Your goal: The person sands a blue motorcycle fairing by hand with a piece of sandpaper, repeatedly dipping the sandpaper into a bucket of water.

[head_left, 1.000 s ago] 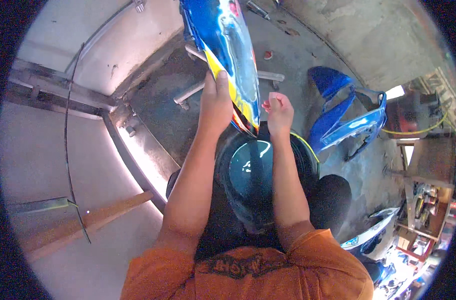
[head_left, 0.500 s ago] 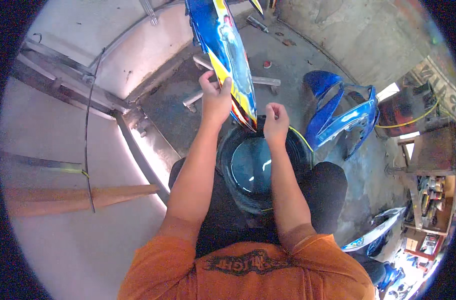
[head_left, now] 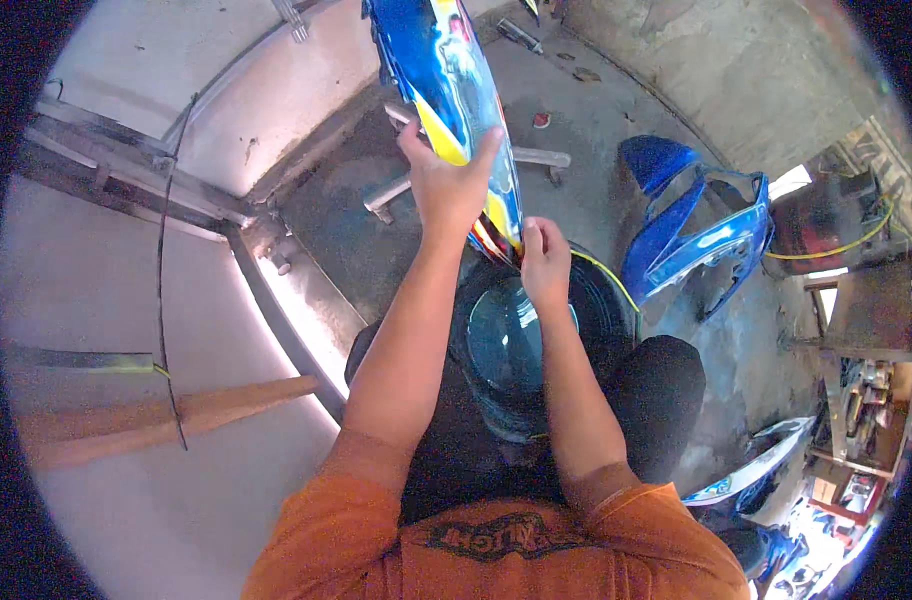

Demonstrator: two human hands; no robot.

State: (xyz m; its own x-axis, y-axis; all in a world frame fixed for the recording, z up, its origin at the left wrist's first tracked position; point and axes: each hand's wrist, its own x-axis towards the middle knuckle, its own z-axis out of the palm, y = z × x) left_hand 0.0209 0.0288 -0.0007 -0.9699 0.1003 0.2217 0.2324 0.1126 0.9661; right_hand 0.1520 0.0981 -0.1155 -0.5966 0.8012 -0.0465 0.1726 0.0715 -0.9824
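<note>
And the left hand [head_left: 451, 195] has the blue-and-yellow panel [head_left: 466, 90] in its grasp, thumb across the face, fingers parted toward the left edge; its narrow tip points down to the black bucket [head_left: 606, 310], right hand [head_left: 546, 265] curled beside that tip, whether pinching it I can't tell

Orange shirt [head_left: 496, 578] with short loose sleeves [head_left: 326, 525], a dark print [head_left: 506, 537] across the chest, black trousers [head_left: 664, 400].
</note>
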